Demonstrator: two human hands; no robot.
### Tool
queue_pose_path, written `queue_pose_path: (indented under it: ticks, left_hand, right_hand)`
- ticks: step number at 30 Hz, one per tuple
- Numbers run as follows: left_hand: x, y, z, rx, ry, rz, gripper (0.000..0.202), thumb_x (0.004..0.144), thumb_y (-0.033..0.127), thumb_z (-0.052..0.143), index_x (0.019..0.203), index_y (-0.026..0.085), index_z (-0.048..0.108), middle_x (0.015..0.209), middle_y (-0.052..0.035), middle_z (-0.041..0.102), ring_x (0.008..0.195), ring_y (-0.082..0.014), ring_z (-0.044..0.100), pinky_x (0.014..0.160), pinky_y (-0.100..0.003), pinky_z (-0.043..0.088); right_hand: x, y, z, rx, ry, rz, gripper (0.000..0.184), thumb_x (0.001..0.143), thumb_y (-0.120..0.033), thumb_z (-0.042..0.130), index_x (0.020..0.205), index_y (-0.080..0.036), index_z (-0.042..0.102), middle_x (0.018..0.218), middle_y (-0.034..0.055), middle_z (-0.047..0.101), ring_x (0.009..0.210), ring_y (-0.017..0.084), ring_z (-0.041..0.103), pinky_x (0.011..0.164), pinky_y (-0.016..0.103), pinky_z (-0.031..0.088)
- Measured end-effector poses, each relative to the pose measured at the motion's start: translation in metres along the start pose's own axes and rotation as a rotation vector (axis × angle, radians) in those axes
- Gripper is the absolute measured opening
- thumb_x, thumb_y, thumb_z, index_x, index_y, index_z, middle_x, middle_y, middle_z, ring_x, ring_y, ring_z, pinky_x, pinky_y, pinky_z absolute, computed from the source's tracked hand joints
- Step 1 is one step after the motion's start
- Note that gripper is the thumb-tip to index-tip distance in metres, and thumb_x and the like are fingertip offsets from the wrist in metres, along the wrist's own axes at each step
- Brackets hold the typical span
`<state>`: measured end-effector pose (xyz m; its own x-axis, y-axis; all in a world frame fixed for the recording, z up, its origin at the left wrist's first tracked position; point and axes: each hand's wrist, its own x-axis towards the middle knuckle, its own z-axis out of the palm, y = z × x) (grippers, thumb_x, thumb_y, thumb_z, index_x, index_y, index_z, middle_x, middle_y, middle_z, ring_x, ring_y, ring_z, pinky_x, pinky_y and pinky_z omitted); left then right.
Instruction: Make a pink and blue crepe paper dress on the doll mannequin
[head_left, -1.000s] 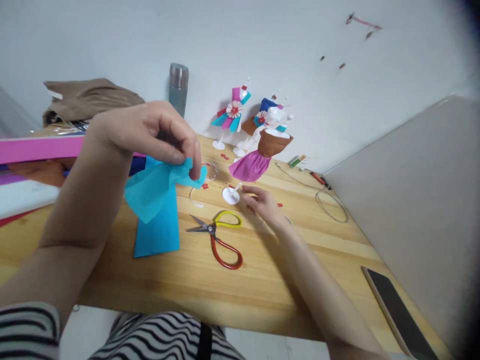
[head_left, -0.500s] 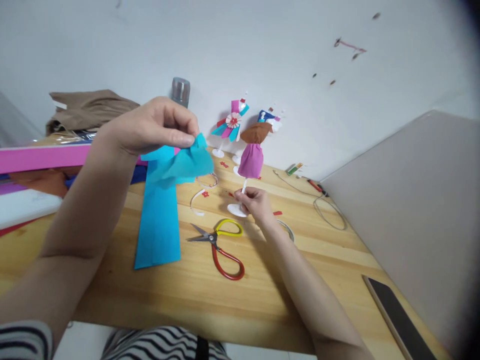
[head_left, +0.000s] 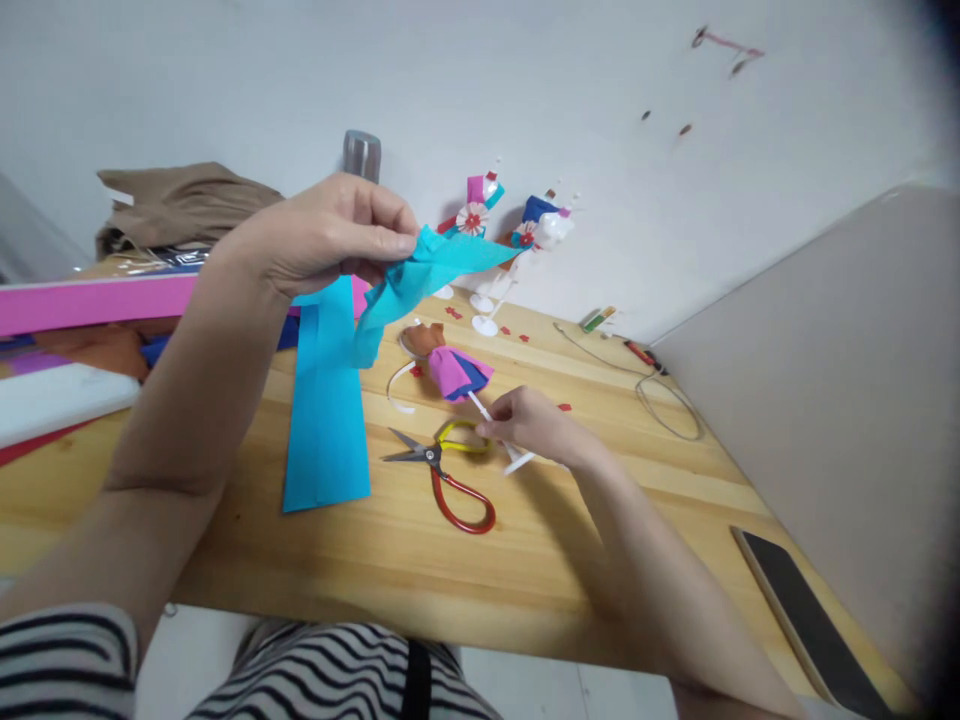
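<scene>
Raised over the table, my left hand pinches a gathered piece of turquoise crepe paper, which fans out to the right and hangs down at its left end. My right hand grips the white stem of a doll figure, just above its round base. The figure leans to the left, with a pink and blue paper skirt and a brown paper top. Beneath the left hand lies a folded turquoise paper strip. Open scissors with yellow and red handles rest between strip and figure.
Finished figures on white stands stand by the wall. A grey cup, brown cloth and coloured paper stacks are at the left. On the right are a phone, a cable and small red paper bits.
The figure has gone from upright to tilted left, its base lifted. My left hand has moved slightly right and up, and the turquoise piece has spread out wider. The camera view has shifted a little.
</scene>
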<state>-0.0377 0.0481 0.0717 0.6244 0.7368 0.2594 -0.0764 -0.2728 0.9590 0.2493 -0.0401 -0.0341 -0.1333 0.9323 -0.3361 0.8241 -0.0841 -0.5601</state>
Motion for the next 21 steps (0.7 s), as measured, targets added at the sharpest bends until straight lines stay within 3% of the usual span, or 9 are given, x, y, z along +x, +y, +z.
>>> queue_pose_path:
  ticks: [4, 8, 10, 13, 16, 21]
  left_hand:
    - [-0.001, 0.005, 0.012, -0.078, 0.027, 0.001, 0.055, 0.048, 0.043, 0.097, 0.073, 0.005, 0.067, 0.059, -0.0047, 0.062, 0.049, -0.0085, 0.054, 0.044, -0.018, 0.045]
    - [-0.001, 0.006, 0.021, -0.146, -0.021, 0.026, 0.054, 0.048, 0.042, 0.097, 0.072, 0.007, 0.065, 0.061, -0.0080, 0.067, 0.054, -0.0178, 0.065, 0.048, -0.026, 0.054]
    - [-0.002, 0.006, 0.023, -0.185, -0.033, 0.064, 0.039, 0.062, 0.033, 0.092, 0.073, 0.008, 0.065, 0.063, -0.0072, 0.069, 0.057, -0.0193, 0.069, 0.053, -0.028, 0.057]
    - [-0.002, 0.006, 0.023, -0.281, -0.013, 0.090, 0.010, 0.087, 0.010, 0.064, 0.078, 0.007, 0.065, 0.066, -0.0057, 0.071, 0.061, -0.0181, 0.071, 0.058, -0.030, 0.060]
    - [-0.003, 0.007, 0.019, -0.375, 0.022, 0.120, 0.024, 0.093, 0.000, 0.044, 0.081, 0.003, 0.065, 0.070, -0.0072, 0.073, 0.064, -0.0170, 0.073, 0.063, -0.030, 0.062]
    - [-0.001, 0.007, 0.018, -0.438, 0.017, 0.131, 0.023, 0.095, 0.002, 0.043, 0.086, 0.004, 0.065, 0.074, -0.0052, 0.072, 0.067, -0.0140, 0.073, 0.066, -0.027, 0.062]
  right_hand:
    - [-0.014, -0.007, 0.011, -0.051, -0.050, 0.037, 0.027, 0.074, -0.038, 0.066, 0.058, -0.017, 0.060, 0.051, -0.0034, 0.046, 0.051, 0.010, 0.038, 0.050, 0.027, 0.026]
    - [-0.019, -0.007, 0.018, 0.082, -0.055, -0.035, 0.034, 0.074, -0.039, 0.068, 0.052, -0.018, 0.052, 0.048, -0.0051, 0.040, 0.047, 0.008, 0.033, 0.048, 0.026, 0.022]
    - [-0.020, -0.005, 0.019, 0.242, -0.120, -0.079, 0.039, 0.074, -0.046, 0.069, 0.053, -0.018, 0.053, 0.046, -0.0056, 0.040, 0.045, 0.007, 0.032, 0.046, 0.025, 0.021]
    - [-0.019, 0.000, 0.019, 0.544, -0.207, -0.115, 0.046, 0.070, -0.060, 0.073, 0.060, -0.016, 0.062, 0.046, -0.0058, 0.044, 0.042, 0.006, 0.031, 0.044, 0.024, 0.019]
    - [-0.015, 0.007, 0.027, 0.827, -0.202, -0.158, 0.050, 0.061, -0.064, 0.080, 0.072, -0.015, 0.072, 0.052, -0.0019, 0.056, 0.045, 0.007, 0.040, 0.046, 0.024, 0.025]
    - [-0.002, 0.016, 0.051, 1.122, -0.257, -0.224, 0.049, 0.053, -0.059, 0.087, 0.073, -0.016, 0.076, 0.050, -0.0015, 0.056, 0.046, 0.009, 0.043, 0.047, 0.024, 0.029]
